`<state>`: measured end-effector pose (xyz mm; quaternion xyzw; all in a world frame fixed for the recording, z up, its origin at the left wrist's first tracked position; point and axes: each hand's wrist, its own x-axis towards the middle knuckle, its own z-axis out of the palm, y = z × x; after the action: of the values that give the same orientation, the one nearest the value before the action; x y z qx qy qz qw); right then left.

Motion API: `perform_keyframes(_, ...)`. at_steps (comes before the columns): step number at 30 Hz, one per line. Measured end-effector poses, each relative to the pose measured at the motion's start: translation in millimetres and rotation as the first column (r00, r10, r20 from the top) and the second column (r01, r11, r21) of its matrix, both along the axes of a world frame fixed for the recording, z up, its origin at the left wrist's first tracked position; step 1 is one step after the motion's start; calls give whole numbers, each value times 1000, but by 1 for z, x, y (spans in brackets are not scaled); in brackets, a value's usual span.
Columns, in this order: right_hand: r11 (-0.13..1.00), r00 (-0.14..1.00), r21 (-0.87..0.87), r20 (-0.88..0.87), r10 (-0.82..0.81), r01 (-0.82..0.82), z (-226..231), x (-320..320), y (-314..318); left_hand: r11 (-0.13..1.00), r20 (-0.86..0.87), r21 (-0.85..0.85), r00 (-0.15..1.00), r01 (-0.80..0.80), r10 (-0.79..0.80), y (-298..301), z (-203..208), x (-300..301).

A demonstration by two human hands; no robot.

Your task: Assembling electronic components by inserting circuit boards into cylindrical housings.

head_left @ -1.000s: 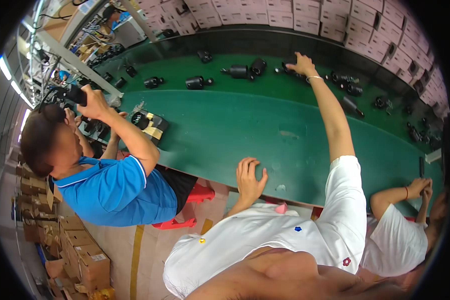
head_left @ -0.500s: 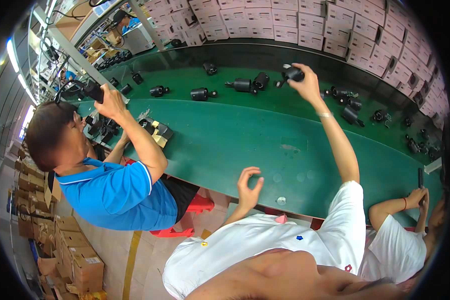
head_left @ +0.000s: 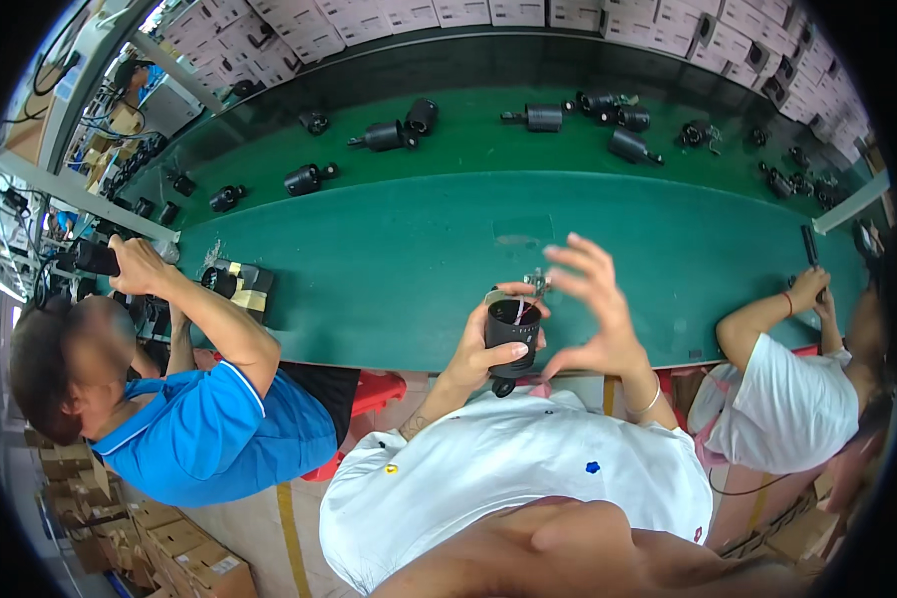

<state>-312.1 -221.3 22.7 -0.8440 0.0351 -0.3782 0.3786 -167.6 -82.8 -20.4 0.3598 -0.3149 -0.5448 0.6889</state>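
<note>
As the left hand (head_left: 468,351) holds a black cylindrical housing (head_left: 515,335) at the worktop's near edge (head_left: 424,366), its fingers are wrapped snugly round the sides, and here's the right hand (head_left: 613,324), blurred, close beside it, fingers spread wide; whether they touch the small metal piece (head_left: 536,282) near the housing's rim, I can't tell, while other black housings (head_left: 544,118) lie farther back
</note>
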Motion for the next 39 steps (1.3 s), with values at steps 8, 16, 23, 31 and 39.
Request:
perform_keyframes(8, 514, 974, 834, 113, 196, -200, -42, 1, -2, 974, -182, -167, 966, 156, -186, 6, 4, -5)
perform_keyframes(16, 559, 963, 785, 196, 183, -266, -38, 7, 3, 955, -213, -244, 952, 167, -221, 17, 6, -2)
perform_keyframes(23, 498, 973, 838, 156, 171, -222, -46, -1, -7, 991, 237, -96, 969, 92, -67, 20, 24, -2)
perform_keyframes(31, 313, 989, 939, 123, 76, -141, -65, -5, -12, 995, 494, -34, 867, 93, -64, 21, 24, -8)
perform_keyframes(39, 94, 798, 793, 593, 103, -601, -74, 1, -11, 929, -123, -195, 932, 313, -340, 15, -11, 5)
